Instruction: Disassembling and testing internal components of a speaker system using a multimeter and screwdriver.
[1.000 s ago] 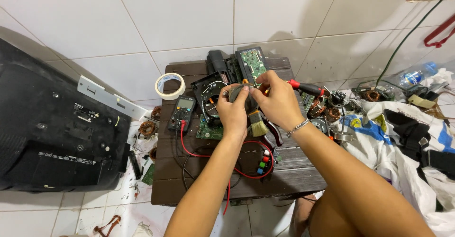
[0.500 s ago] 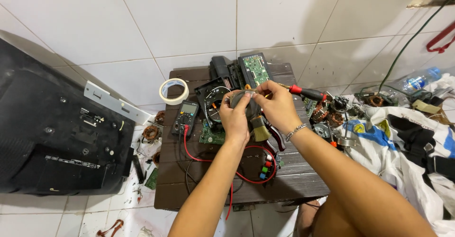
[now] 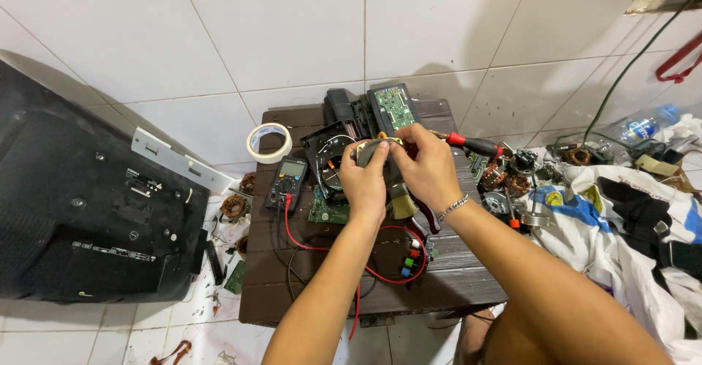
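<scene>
the person's left hand (image 3: pixel 363 180) and right hand (image 3: pixel 426 168) meet above the middle of a small dark brown slatted wooden table (image 3: pixel 446 277), both clenched around a small round grey metal part with a brass-coloured edge (image 3: pixel 373 150). the left fingers curl over its left side and the right fingers pinch it from the right, so most of the part is hidden; it sits just above the table's back half, in front of a green circuit board in a black frame (image 3: pixel 393 108) that leans near the white tiled wall. a silver chain bracelet (image 3: pixel 453 206) circles the right wrist. just below the hands a paintbrush with pale bristles (image 3: pixel 401 206) lies on the table. a red-handled screwdriver (image 3: pixel 475 144) lies just right of the right hand, its tip pointing toward the held part. to the left of the hands a black digital multimeter (image 3: pixel 287 182) rests on the table, with a red wire (image 3: pixel 322 246) looping from it across the slats. a roll of cream masking tape (image 3: pixel 268 142) stands at the table's back left corner. a large black flat panel with a grey metal bracket (image 3: pixel 80 204) lies on the floor to the left. copper-wound motor parts (image 3: pixel 504 179) crowd the table's right edge beside a white printed cloth (image 3: pixel 585 211).
</scene>
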